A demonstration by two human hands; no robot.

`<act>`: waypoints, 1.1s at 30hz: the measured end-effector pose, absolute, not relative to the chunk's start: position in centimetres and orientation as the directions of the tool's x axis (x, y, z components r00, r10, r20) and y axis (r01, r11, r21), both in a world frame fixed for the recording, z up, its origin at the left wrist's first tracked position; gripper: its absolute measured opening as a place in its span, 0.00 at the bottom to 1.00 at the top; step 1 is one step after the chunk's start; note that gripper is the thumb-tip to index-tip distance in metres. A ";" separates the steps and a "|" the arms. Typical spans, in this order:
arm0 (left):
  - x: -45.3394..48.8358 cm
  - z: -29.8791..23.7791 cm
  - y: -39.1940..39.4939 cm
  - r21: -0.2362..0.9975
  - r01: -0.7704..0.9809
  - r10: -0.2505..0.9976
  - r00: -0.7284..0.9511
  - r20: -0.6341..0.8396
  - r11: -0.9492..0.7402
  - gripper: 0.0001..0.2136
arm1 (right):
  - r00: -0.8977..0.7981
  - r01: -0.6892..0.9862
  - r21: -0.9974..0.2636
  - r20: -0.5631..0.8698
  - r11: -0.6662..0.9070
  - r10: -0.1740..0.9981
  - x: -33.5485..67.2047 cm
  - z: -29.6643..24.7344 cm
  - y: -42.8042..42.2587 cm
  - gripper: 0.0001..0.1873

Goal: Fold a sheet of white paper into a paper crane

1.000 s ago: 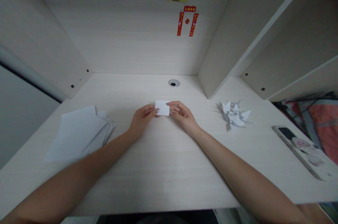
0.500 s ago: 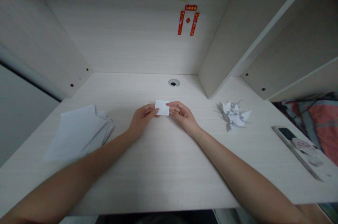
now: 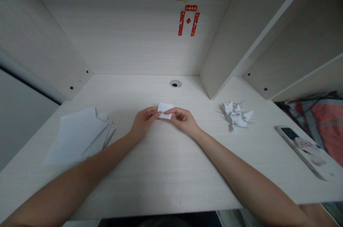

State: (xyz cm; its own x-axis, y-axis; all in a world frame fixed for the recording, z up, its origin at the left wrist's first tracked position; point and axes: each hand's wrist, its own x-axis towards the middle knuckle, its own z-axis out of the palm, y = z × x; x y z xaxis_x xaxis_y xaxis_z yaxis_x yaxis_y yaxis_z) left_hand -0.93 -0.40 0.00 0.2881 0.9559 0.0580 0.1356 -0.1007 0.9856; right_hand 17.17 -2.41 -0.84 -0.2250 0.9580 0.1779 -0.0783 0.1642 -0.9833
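Right hand (image 3: 184, 121) lower than before, left hand (image 3: 143, 122) steady, fingers (image 3: 154, 114) tight on paper (image 3: 165, 108).

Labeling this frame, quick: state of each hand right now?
Left hand: closed, pinching the small folded paper by its left edge.
Right hand: closed, pinching the same paper's right edge.

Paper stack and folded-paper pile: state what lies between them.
Head view: the left hand and right hand, both pinching a small white paper, over the desk.
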 end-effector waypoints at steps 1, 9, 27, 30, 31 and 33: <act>-0.9 0.0 -0.5 0.984 0.142 0.959 0.278 0.060 -0.103 0.20 | -0.224 -0.077 -0.984 0.175 0.162 0.959 17.2 -0.8 -2.4 0.11; -1.0 0.1 -0.8 0.979 0.150 0.962 0.256 0.096 -0.137 0.26 | -0.206 -0.108 -0.987 0.136 0.116 0.969 17.2 -1.1 -2.2 0.11; -1.1 0.2 -1.0 0.935 0.278 0.964 0.211 0.163 -0.218 0.10 | -0.210 -0.134 -0.984 0.144 0.118 0.967 17.2 -1.1 -2.2 0.12; -1.1 0.2 -1.0 0.932 0.278 0.962 0.204 0.180 -0.234 0.10 | -0.212 -0.159 -0.981 0.142 0.109 0.967 17.2 -1.2 -2.2 0.11; -1.1 0.2 -1.0 0.931 0.282 0.963 0.200 0.180 -0.233 0.10 | -0.208 -0.163 -0.981 0.141 0.107 0.968 17.2 -1.1 -2.2 0.11; -1.1 0.1 -1.0 0.931 0.286 0.965 0.193 0.178 -0.229 0.10 | -0.200 -0.170 -0.980 0.135 0.101 0.970 17.2 -1.0 -2.2 0.11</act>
State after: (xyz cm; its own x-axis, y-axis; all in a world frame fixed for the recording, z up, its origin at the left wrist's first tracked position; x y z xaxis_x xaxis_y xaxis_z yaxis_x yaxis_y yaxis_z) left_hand -1.09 -0.98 0.09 0.1926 0.9650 0.1779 0.2856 -0.2286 0.9307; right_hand 17.19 -2.21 -1.04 -0.2002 0.9705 0.1346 -0.1704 0.1008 -0.9802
